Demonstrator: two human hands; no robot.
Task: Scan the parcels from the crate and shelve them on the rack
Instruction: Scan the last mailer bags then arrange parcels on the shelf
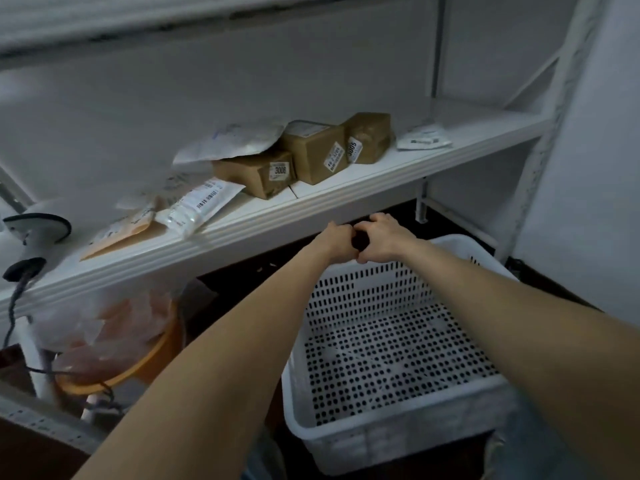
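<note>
Both arms reach forward under the white rack shelf (pixel 311 209). My left hand (pixel 334 239) and my right hand (pixel 384 237) meet at the far rim of the white perforated crate (pixel 398 441) and together grip a small dark object (pixel 360 240); what that object is cannot be made out. No parcel shows inside the crate. On the shelf stand three brown boxes (pixel 313 152) with number labels, with white and tan mailers (pixel 197 206) to their left and a flat white packet (pixel 424 138) to their right.
A white barcode scanner (pixel 33 233) on a stand with a black cable sits at the shelf's left end. Below the shelf, left of the crate, is an orange bucket (pixel 114 355) covered by clear plastic bags. A white wall and the rack's upright post (pixel 554 140) close the right side.
</note>
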